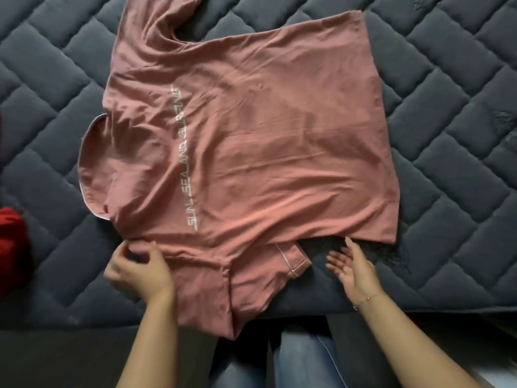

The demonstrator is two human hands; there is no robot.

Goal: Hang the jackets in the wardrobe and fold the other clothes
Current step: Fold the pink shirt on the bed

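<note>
- Dark quilted mattress fills most of what we see, diamond stitching all over, near edge running across the bottom.
- Pink t-shirt lies spread flat mid-mattress, turned sideways: neckline toward the left edge, hem toward the right.
- We read pale lettering running along the chest, something like "SUN, SEA AND...", the rest unclear.
- Near sleeve, with pale piping at its cuff, lies flat toward the near edge; part of the shirt hangs over that edge.
- Far sleeve bunches up toward the far edge, wrinkled.
- Left hand has fingers and thumb curled, pinching a fold of the shirt at its near shoulder.
- Right hand is spread, fingers straight and relaxed, palm turned leftward, fingertips at or just beside the shirt's near side seam; we cannot tell whether they touch the cloth.
- Thin bracelet on the right wrist.
- Red cloth sits at the left edge of the mattress, mostly cut off, well apart from the shirt.
- Blue jeans of the person show below the near edge, between the forearms.
</note>
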